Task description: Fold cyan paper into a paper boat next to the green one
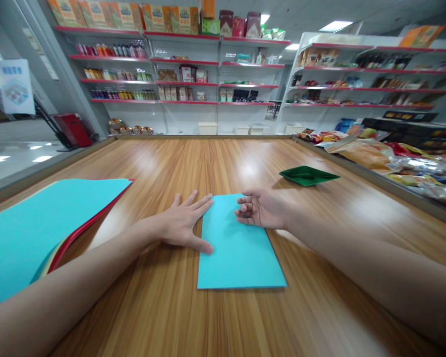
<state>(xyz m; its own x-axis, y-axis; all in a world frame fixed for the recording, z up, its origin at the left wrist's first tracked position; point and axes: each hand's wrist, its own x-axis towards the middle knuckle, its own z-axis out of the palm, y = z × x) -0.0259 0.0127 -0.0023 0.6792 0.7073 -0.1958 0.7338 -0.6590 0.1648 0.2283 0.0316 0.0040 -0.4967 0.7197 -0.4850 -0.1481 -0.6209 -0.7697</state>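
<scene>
A light-blue sheet of paper (241, 263), seemingly folded to a narrow rectangle, lies flat on the wooden table in front of me. My left hand (182, 220) rests at its left edge with fingers spread, the thumb on the paper and the fingertips by the upper left corner. Over the paper's upper right part is my right hand (262, 209), its fingers loosely curled and apart, with nothing visible in them. Whether it touches the sheet I cannot tell. Beyond it, to the right, sits a folded dark-green paper boat (309, 175).
On the left lies a stack of coloured paper (59, 223), light blue on top with red and cream edges below. Packaged snacks (401, 158) are heaped past the right table edge (375, 178). Stocked shelves (186, 62) stand behind the table, and a red box-like object (73, 130) at far left.
</scene>
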